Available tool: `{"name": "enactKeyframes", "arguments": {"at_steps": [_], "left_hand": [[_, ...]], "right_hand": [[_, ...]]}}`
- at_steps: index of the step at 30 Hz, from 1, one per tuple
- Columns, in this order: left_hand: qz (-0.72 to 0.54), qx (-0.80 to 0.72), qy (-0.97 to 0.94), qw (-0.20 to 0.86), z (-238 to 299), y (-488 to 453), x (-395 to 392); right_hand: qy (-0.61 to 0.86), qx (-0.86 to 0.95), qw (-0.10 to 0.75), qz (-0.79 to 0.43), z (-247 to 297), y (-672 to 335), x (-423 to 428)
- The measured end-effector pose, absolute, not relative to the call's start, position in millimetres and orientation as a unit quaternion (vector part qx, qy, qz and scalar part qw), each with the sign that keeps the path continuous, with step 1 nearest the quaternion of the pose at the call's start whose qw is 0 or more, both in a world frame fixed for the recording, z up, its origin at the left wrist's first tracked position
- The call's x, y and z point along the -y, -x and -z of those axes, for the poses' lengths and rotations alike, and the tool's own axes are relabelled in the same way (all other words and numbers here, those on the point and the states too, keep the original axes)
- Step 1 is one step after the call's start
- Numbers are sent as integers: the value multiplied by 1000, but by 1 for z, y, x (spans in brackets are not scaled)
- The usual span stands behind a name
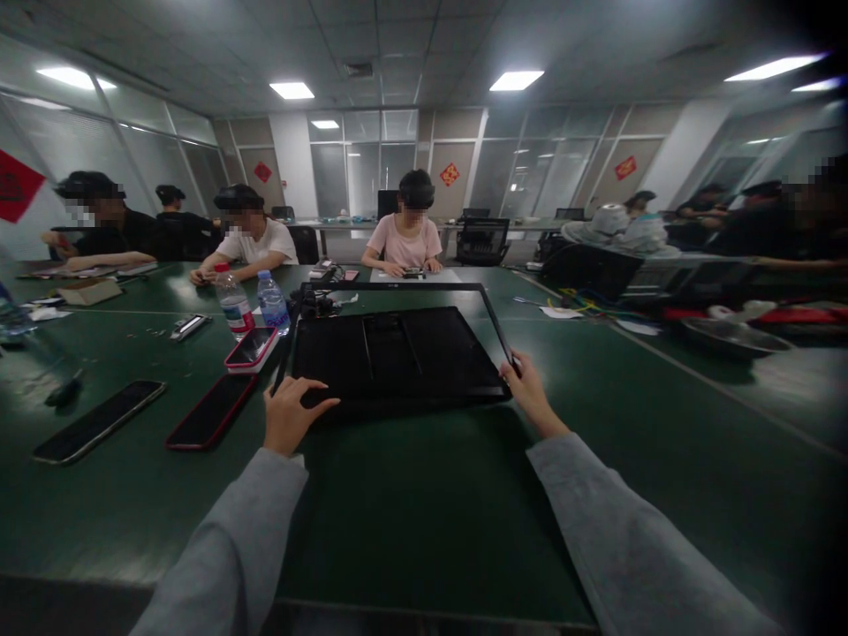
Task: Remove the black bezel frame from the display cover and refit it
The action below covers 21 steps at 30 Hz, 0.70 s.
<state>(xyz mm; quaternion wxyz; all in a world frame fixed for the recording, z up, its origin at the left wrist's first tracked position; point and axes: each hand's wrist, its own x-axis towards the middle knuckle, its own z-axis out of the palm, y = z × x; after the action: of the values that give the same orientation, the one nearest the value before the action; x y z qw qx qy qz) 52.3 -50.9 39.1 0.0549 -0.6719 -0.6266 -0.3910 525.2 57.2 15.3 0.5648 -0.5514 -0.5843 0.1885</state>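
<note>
A flat black panel (pixel 397 353), like the back of a monitor, lies on the green table (pixel 411 512) in front of me. A thin black bezel frame (pixel 494 318) is tilted up over it, its far bar lifted. My left hand (pixel 290 415) rests at the panel's near left corner, fingers curled over the edge and thumb on top. My right hand (pixel 526 389) pinches the frame's right bar near its lower end. Both my sleeves are grey.
Left of the panel lie three phones: a black phone (pixel 99 421), a red-edged phone (pixel 212 412) and a pink-cased phone (pixel 252 347). Two water bottles (pixel 233 300) stand behind them. Several people sit along the table's far side. Cables and parts lie at right (pixel 570 305).
</note>
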Motion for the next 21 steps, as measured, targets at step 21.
{"name": "enactKeyframes", "arguments": {"at_steps": [21], "left_hand": [[303, 615, 728, -6, -34, -58, 53]], "right_hand": [[601, 630, 485, -84, 13, -524, -84]]}}
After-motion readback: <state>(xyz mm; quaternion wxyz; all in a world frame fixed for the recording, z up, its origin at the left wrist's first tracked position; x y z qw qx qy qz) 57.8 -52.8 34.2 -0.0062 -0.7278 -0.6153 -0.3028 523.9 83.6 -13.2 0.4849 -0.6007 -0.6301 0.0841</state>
